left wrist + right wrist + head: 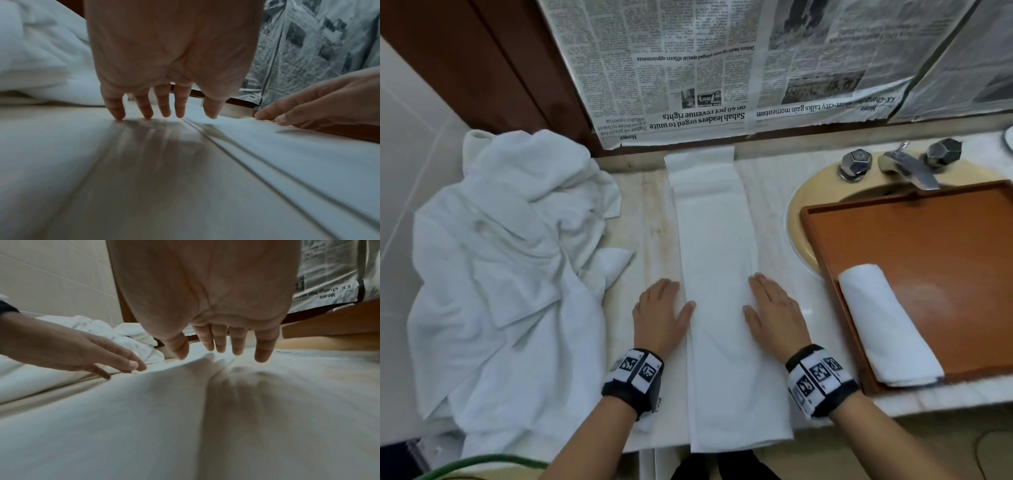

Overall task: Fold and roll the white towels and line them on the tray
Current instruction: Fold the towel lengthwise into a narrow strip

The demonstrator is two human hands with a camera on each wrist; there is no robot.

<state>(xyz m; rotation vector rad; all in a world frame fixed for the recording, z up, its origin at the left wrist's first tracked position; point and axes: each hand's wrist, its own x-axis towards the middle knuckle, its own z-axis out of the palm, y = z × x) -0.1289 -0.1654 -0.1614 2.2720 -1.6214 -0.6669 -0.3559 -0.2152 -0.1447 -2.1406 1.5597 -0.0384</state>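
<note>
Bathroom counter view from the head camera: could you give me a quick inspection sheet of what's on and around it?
Surface: pale marble counter, stained near the middle.
Job's things: folded towel strip flat on the counter; rolled towel on the wooden tray; heap of unfolded towels on the left.
Clutter: nothing seen.
Hands: left hand and right hand flat, fingers straight, at the strip's two edges.
Cables: green cord at the bottom left.
Surroundings: sink under the tray, tap, newspaper covering the wall.

Tray [914, 240] hides the sink basin [799, 219]; its right end is cropped
</note>
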